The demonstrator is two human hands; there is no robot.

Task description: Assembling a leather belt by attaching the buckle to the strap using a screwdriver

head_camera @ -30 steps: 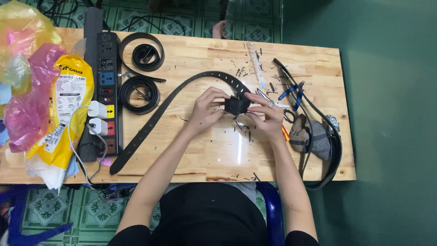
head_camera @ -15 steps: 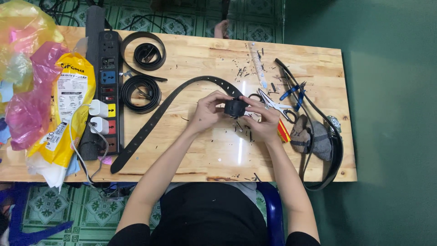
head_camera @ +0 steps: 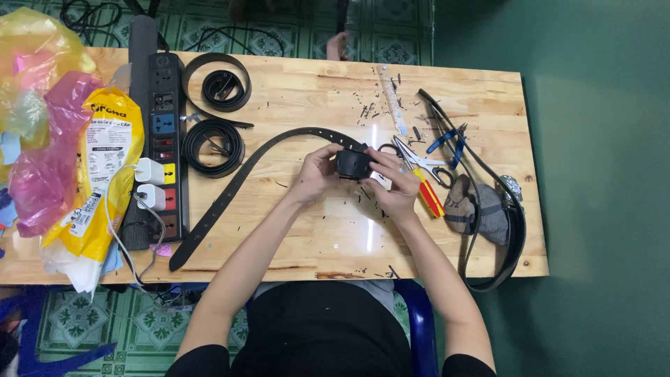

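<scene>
Both hands lifting slightly vs 1 s ago; left hand & right hand gripping belt end, rolled part getting tighter.

The person wears a black short-sleeved top; its sleeve ends show at the bottom edge of the frame, 1 lower left of centre and 1 lower right. Black clothing also fills the lower middle of the frame, with a strip of grey fabric along its upper edge. Both forearms are bare from the sleeves up. The left hand and the right hand, in the middle of the frame, are bare: 2 hands with no gloves visible.
</scene>
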